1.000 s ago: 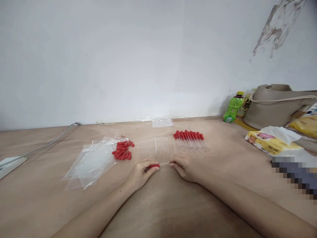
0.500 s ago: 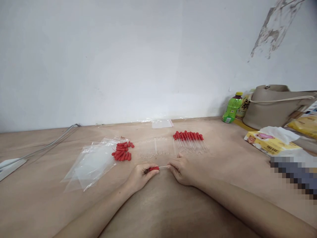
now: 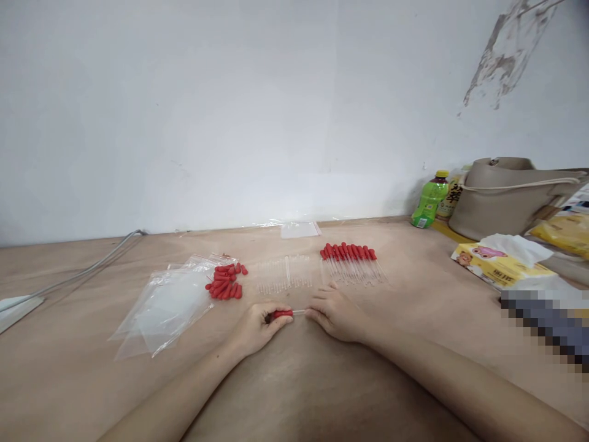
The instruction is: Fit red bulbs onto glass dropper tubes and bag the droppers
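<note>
My left hand (image 3: 258, 327) pinches a red rubber bulb (image 3: 282, 314) between thumb and fingers. From the bulb's right end a thin clear dropper tube (image 3: 299, 312) runs level to my right hand (image 3: 335, 314), whose thumb and fingertips are closed on it. The tube's far end is hidden by those fingers. Beyond my left hand lies a pile of loose red bulbs (image 3: 225, 283). A row of bare clear tubes (image 3: 288, 273) is laid out past both hands. Farther right, several droppers with red bulbs on top (image 3: 350, 261) lie side by side.
Clear zip bags (image 3: 161, 310) overlap at the left, partly under the loose bulbs. A small bag (image 3: 300, 229) lies by the wall. At the right are a green bottle (image 3: 430, 201), a beige handbag (image 3: 497, 199) and a yellow tissue pack (image 3: 499, 265). A grey cable (image 3: 92, 269) crosses the left side.
My right hand has come slightly closer to my left, so less of the tube shows between them. The whole view has shifted a little; the laid-out parts look unchanged.
</note>
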`<state>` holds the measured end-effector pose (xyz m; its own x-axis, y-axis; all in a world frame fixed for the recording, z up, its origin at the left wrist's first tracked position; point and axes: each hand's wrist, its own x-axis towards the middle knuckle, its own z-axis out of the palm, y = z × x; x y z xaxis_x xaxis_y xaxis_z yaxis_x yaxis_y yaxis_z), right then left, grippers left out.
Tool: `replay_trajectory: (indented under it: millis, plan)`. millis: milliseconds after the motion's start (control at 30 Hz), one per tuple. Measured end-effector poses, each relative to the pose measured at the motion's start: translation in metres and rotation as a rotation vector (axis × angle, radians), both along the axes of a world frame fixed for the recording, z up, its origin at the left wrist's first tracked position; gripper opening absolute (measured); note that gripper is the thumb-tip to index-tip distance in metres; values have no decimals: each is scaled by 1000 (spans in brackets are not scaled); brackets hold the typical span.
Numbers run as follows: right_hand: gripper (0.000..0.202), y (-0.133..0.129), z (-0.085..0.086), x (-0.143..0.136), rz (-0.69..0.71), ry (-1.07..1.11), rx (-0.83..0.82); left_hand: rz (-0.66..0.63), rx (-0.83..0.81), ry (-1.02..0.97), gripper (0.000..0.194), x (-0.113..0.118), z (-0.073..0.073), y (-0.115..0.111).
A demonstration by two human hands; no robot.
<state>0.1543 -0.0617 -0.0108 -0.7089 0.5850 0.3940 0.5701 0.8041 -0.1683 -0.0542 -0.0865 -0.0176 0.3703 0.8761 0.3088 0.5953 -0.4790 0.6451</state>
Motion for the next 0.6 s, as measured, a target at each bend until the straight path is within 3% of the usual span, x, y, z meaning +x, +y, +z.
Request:
replay_trajectory:
  millis: [100, 200, 433, 600]
  plan:
    - [21, -2, 5, 7, -5, -34, 21, 10, -19, 42, 21, -2, -1, 2]
    - [23, 7, 9, 18, -108, 31, -66, 60, -49, -3, 25, -4, -3, 5]
    - [26, 62, 21, 41, -721, 304, -264, 23, -34, 49, 20, -1, 3, 2]
    - [29, 82, 13, 40, -933, 218, -271, 10, -15, 64, 20, -2, 4, 1]
